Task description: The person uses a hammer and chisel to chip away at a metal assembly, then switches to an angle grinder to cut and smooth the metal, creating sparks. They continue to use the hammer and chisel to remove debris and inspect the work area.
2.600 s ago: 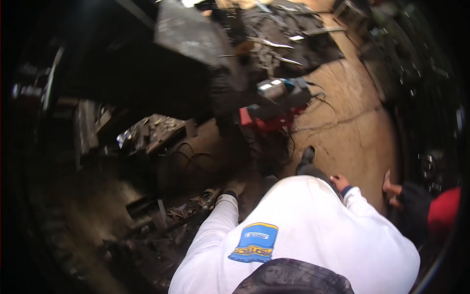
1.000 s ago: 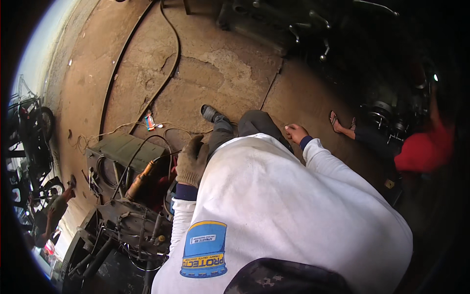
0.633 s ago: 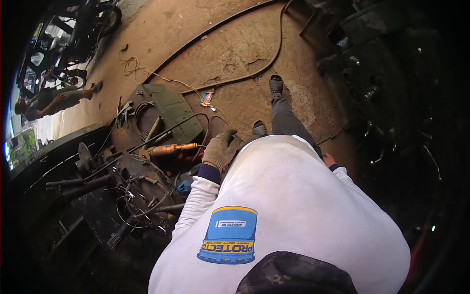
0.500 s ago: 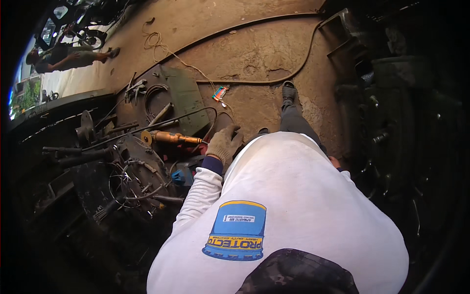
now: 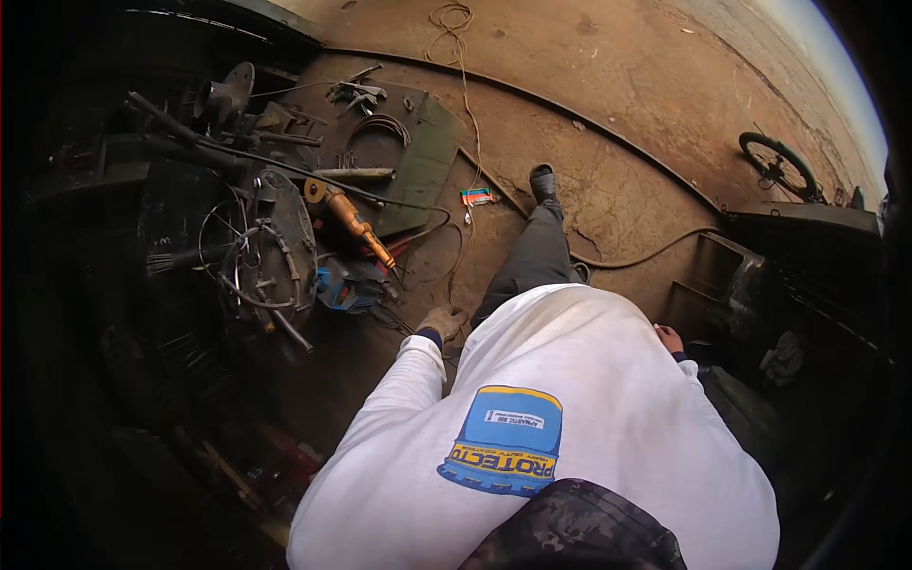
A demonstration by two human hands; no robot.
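My left hand (image 5: 444, 321), in a knitted work glove, hangs beside my left hip; its fingers look loosely apart and hold nothing I can see. An orange grinder (image 5: 353, 226) with a round disc lies ahead of it among the tools, its cord trailing toward the hand. Close to the grinder is a blue-and-dark tool (image 5: 347, 289) whose kind I cannot make out. My bare right hand (image 5: 670, 338) shows only in part beside my right hip, the rest hidden by my white shirt; its grip cannot be told.
A green metal sheet (image 5: 427, 157) carries a coiled cable (image 5: 378, 138) and clamps. A wheel-like metal piece (image 5: 228, 92) stands at the far left. A small colourful packet (image 5: 478, 197) and a long cord (image 5: 465, 90) lie on the floor. A motorbike wheel (image 5: 779, 161) shows at right.
The view has swung left, so the tools and floor appear turned. The grinder now lies farther from my left hand, which has dropped back beside my body. The right hand shows slightly more.
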